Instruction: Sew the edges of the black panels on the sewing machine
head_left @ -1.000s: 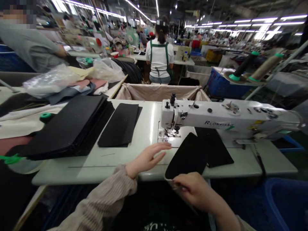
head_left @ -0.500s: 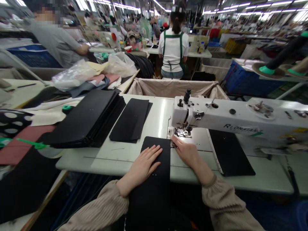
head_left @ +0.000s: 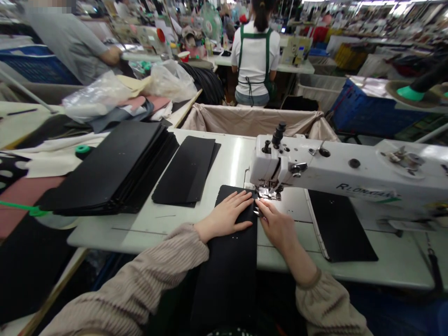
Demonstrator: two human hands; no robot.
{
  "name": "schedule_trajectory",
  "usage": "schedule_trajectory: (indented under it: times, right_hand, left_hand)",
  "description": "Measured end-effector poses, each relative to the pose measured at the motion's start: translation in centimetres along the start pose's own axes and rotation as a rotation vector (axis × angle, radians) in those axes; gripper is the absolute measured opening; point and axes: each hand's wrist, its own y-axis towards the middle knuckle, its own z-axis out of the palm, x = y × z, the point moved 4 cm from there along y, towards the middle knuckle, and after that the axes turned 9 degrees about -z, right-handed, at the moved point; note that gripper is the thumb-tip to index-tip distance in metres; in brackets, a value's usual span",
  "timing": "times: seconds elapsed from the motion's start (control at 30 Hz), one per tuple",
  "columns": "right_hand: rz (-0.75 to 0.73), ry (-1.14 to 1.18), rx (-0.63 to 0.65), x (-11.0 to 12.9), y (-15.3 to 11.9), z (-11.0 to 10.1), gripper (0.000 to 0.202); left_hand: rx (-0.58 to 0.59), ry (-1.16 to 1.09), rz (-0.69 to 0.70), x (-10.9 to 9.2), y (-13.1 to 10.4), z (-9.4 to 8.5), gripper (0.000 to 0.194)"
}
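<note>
Black panel (head_left: 229,275): far end flat on the bench (head_left: 168,235), its right corner just beside the presser foot (head_left: 271,192); the near end drops over the front edge. That overhang may drag, so it should hang slack and untwisted.

Left hand (head_left: 226,218): open, palm down, fingers slightly apart on the panel. Light, even pressure seems right: enough to prevent skewing, too little to buckle it.

Right hand (head_left: 282,231): partly curled round a small metal tool (head_left: 257,212), fingertips by the panel's right edge. Whether they also pinch that edge, I cannot tell. The tool's tips are best angled off the surface, where they could scratch or snag it.

Sewing machine (head_left: 315,163): its foot sits very near both sets of fingertips. Fingers belong beside the foot, never under it, with the panel's edge square to it.

Side piece (head_left: 345,228): right of the hands, well apart, so it leaves elbow room.

Stack (head_left: 108,163): far left, beyond the loose pieces (head_left: 185,170), clear of the left sleeve.
</note>
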Motion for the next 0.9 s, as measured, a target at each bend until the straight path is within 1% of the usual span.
schedule_trajectory:
  times: [0.17, 0.7, 0.9]
  right_hand:
    - [-0.004, 0.012, 0.007, 0.01, -0.02, -0.01, 0.05]
    - [-0.006, -0.039, 0.009, 0.03, 0.06, 0.13, 0.05]
    - [-0.006, -0.038, 0.009, -0.06, 0.07, 0.11, 0.051]
  left_hand:
    - [-0.007, -0.009, -0.024, -0.13, -0.03, 0.3, 0.073]
    - [-0.008, 0.014, -0.032, -0.11, 0.05, 0.21, 0.073]
    - [-0.02, 0.01, -0.025, -0.06, 0.43, 0.03, 0.07]
